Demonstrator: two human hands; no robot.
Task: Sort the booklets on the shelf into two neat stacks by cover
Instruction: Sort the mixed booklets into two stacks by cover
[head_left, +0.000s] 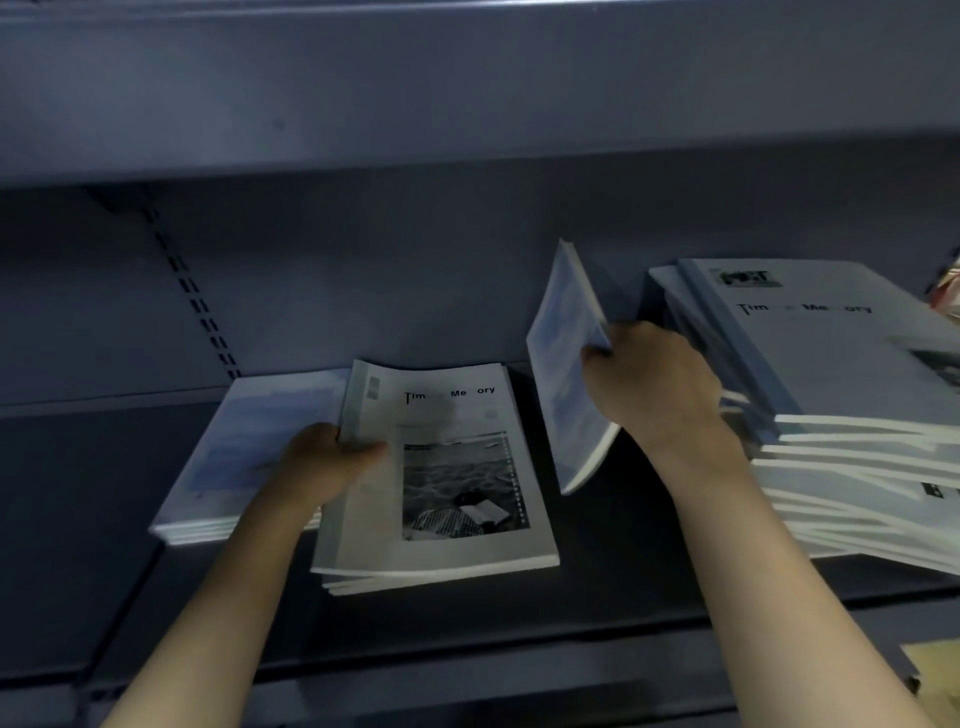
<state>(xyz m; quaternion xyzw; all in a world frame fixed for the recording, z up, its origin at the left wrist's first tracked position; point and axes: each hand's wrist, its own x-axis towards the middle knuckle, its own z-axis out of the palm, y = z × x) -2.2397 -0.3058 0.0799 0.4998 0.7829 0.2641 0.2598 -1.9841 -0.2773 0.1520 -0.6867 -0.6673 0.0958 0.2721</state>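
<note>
R hand (652, 382) pinches blue booklet (569, 374) upright, long axis vertical, right of photo stack (441, 483); blue stack (244, 452) lies left of it, beyond L hand (332, 452) gripping its top cover edge.

A dark shelf board (597, 582) is roofed by an upper shelf (467, 104), with open height left between them. The left end of the board lies bare. Two low stacks, a blue-cover stack (244, 457) and a photo-cover stack (447, 483), sit side by side at centre-left. A bare gap beside them is partly blocked by an upright booklet (566, 374). The right side is filled by a tall, uneven pile (841, 415).
</note>
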